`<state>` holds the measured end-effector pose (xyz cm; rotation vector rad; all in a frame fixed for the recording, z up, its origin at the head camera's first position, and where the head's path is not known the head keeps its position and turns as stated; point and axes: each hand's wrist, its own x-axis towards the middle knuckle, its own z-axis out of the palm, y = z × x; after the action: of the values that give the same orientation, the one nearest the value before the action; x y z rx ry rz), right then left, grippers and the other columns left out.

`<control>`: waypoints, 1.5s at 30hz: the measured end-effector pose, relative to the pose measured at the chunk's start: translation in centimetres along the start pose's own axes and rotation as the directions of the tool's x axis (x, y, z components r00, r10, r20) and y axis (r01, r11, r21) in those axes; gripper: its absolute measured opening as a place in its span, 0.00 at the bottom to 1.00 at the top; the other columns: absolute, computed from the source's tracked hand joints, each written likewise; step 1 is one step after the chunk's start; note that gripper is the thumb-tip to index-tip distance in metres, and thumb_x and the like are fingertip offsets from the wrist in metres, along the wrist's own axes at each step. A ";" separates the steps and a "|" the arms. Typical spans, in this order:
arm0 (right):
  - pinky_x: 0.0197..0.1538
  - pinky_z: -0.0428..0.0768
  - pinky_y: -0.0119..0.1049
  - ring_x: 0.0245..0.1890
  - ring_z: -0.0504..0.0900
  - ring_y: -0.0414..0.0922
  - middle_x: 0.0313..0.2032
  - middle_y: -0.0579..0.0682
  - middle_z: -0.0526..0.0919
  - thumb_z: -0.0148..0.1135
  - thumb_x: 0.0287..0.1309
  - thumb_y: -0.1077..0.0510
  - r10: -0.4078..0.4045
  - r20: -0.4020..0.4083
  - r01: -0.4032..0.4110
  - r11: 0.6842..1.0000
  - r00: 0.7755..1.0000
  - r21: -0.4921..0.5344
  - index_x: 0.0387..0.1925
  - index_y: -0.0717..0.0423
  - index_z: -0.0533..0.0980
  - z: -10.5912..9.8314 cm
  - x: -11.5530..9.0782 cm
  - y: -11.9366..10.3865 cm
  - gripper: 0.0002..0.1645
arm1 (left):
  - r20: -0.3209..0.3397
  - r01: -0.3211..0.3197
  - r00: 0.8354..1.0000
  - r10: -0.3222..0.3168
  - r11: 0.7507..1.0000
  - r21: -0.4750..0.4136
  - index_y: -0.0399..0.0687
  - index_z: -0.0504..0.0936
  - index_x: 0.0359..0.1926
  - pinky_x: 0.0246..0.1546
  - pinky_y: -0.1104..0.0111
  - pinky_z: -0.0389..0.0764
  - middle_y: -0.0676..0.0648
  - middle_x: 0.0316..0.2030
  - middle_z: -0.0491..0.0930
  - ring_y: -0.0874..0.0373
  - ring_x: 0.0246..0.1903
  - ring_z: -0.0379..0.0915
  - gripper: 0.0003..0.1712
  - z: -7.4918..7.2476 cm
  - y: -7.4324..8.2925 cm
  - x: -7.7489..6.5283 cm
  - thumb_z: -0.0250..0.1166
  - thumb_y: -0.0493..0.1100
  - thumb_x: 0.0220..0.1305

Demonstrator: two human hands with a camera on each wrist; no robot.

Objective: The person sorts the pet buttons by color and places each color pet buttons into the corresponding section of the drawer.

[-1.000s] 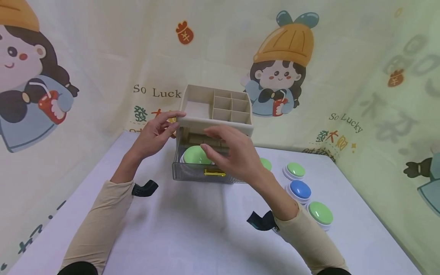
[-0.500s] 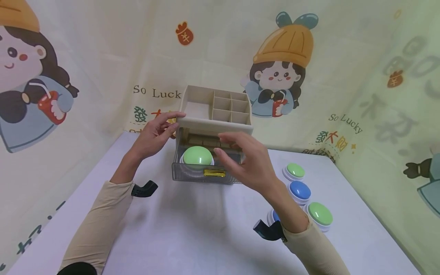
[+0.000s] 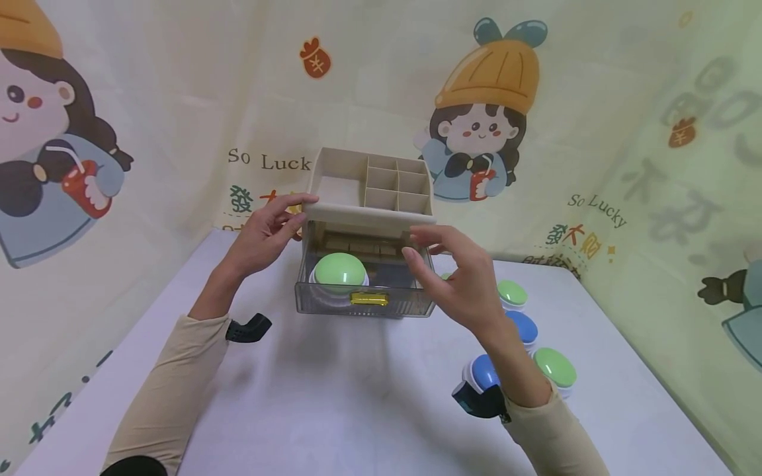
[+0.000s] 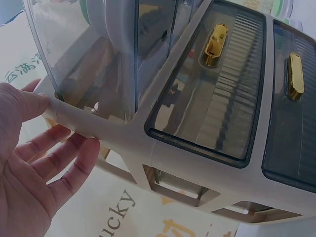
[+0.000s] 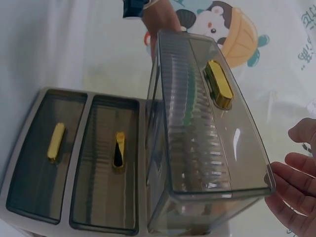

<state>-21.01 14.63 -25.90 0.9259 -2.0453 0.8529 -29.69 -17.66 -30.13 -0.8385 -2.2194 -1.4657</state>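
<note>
1. We see a pale box (image 3: 372,213) near the back of the white table (image 3: 357,383), close to the cloth wall (image 3: 369,99).
2. The see-through top drawer (image 3: 324,303) is pulled out, so its front edge sticks out over the table.
3. The green button (image 3: 339,268) sits in that drawer, just beside the left wall. We see a wide gap between it and the right wall.
4. We see the left hand (image 3: 262,231) hold the box's top left edge, thumb at the front, fingers round the side.
5. The right hand (image 3: 458,284) has its thumb and fingers spread apart by the drawer's right edge. We cannot tell if a fingertip touches it.
6. Two lower drawers (image 5: 47,177) sit flat in the box.
7. On the right we see a near blue button (image 3: 485,370), a far blue button (image 3: 525,326) and two more green ones. The right arm crosses close to them.
8. In front, we see a big stretch of table between both sleeves.
</note>
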 end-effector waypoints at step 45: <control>0.47 0.79 0.25 0.45 0.85 0.48 0.47 0.54 0.88 0.62 0.71 0.48 0.472 -0.059 -0.474 0.880 0.880 -0.033 0.54 0.59 0.81 -1.7 -3.6 9.3 0.20 | -0.009 0.029 1.000 -0.029 0.999 0.019 0.54 0.74 0.70 0.45 0.71 0.78 0.46 0.68 0.72 0.46 0.52 0.77 0.23 0.1 0.0 -0.1 0.57 0.38 0.77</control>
<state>-26.27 22.06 -30.41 0.3674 -2.2750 1.0624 -29.64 -17.55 -30.21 -0.7954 -2.2449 -1.4556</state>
